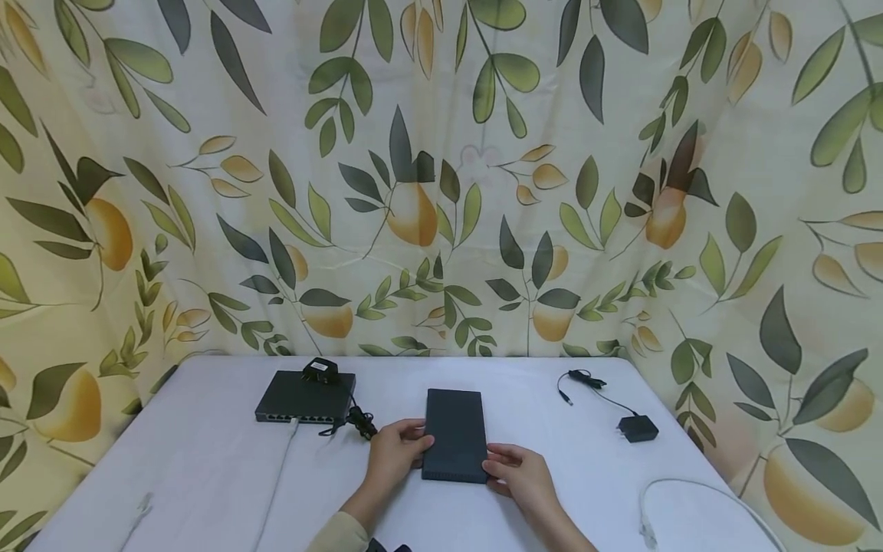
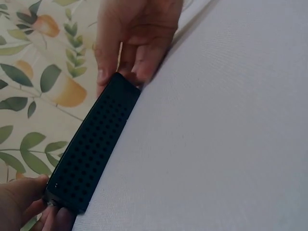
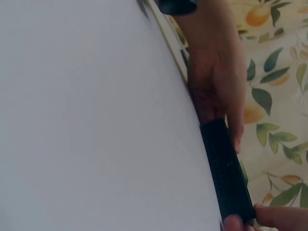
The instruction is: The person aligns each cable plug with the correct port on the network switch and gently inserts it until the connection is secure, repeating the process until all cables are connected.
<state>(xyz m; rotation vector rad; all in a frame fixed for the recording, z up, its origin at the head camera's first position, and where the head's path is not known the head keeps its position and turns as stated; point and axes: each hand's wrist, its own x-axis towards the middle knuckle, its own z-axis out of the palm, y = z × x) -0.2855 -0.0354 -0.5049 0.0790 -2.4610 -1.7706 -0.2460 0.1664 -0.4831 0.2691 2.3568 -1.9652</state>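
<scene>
A flat black box (image 1: pixel 454 437), likely a network switch, lies at the middle of the white table between both hands. My left hand (image 1: pixel 393 458) grips its left edge, thumb on top and fingers at the side. On the opposite edge, my right hand (image 1: pixel 522 479) holds it near the front corner. Rows of vent holes cover the box's narrow side (image 2: pixel 94 149) in the left wrist view. The fingers' undersides are partly hidden beneath the box.
At left stands a black switch (image 1: pixel 290 395) with a row of ports, a power adapter (image 1: pixel 321 371) on top and a pale network cable (image 1: pixel 279 475) plugged in. Another adapter (image 1: pixel 638 428) with its cord lies at right. A white cable (image 1: pixel 710 484) curves along the right front.
</scene>
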